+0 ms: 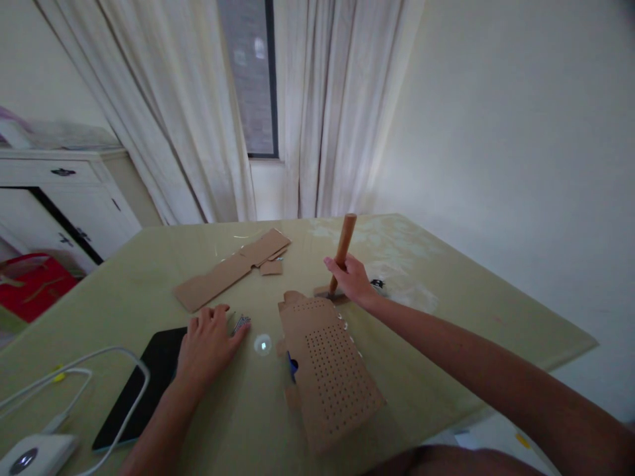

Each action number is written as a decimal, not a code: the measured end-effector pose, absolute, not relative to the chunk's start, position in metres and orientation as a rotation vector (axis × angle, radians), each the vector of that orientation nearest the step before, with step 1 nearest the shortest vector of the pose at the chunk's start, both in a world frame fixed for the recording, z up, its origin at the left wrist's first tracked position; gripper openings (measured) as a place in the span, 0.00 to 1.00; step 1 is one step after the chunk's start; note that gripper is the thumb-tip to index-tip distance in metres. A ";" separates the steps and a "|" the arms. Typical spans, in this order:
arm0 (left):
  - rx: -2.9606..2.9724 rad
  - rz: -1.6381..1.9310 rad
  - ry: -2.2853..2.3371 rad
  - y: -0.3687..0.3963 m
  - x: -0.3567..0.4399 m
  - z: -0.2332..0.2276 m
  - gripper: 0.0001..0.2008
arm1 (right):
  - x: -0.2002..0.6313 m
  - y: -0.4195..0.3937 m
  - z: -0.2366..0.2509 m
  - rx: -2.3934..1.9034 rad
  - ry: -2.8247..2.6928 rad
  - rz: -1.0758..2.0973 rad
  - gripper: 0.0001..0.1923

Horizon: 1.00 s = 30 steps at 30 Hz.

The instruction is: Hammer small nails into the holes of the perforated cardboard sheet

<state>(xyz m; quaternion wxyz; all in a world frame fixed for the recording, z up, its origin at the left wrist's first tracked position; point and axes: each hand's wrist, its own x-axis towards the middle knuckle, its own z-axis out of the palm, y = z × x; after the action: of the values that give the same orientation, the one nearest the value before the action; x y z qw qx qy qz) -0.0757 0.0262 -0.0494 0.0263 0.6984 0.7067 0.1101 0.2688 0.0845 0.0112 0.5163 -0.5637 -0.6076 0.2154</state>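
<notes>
The hammer [346, 238] is gripped low on its upright handle by the right hand [354, 281], seemingly for steadiness, head down at the far end of the perforated cardboard box [337, 370]. Nails [242, 322] are placed by the loosely curled left hand's [207, 344] thumb, within easy reach; whether any are pinched cannot be told.

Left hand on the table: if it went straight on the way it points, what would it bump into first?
Probably the long cardboard strip ahead of the left hand, though depth is hard to judge; the nails lie near its right side.
</notes>
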 end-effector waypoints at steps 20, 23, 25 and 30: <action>2.106 0.384 1.972 0.040 -0.070 -0.050 0.16 | 0.265 -0.004 0.090 -0.848 -1.381 0.659 0.09; 2.059 0.398 1.963 0.042 -0.070 -0.048 0.14 | 0.261 -0.020 0.105 -0.718 -1.299 0.787 0.11; 2.038 0.407 1.957 0.043 -0.070 -0.048 0.13 | 0.256 -0.023 0.109 -0.681 -1.178 0.897 0.14; 2.019 0.428 1.951 0.046 -0.070 -0.051 0.13 | 0.250 -0.013 0.096 -0.930 -0.880 1.113 0.12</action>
<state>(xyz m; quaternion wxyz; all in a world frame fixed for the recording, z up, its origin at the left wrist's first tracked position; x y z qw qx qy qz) -0.0705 0.0457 -0.0510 0.1501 0.7028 0.6792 0.1491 0.2498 -0.0135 0.0965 0.6613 -0.4112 -0.3890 0.4922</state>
